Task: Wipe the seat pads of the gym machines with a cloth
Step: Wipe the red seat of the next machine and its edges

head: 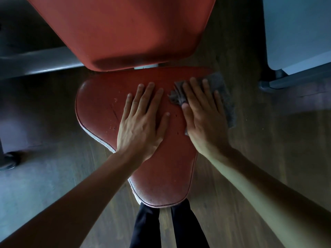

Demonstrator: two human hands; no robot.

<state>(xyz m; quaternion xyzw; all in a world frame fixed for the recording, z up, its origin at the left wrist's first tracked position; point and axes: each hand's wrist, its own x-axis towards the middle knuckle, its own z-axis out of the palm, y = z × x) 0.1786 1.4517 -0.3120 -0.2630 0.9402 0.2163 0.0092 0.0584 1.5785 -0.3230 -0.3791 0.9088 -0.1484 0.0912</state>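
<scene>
A red seat pad [100, 108] with pale piping fills the middle of the view, its narrow end pointing towards me. My left hand [143, 119] lies flat on the pad's centre, fingers straight and spread. My right hand [204, 113] presses a grey cloth [223, 90] onto the pad's right side with straight fingers. The cloth hangs over the pad's right edge and bunches by my thumb. Small marks and scratches dot the pad left of my left hand.
The machine's red back pad [125, 29] rises just behind the seat. A grey metal frame bar [41, 63] runs at the left. A pale machine part [300, 33] with a grey foot stands at the right on the wooden floor [268, 158]. My dark trouser legs [148, 228] are below the seat.
</scene>
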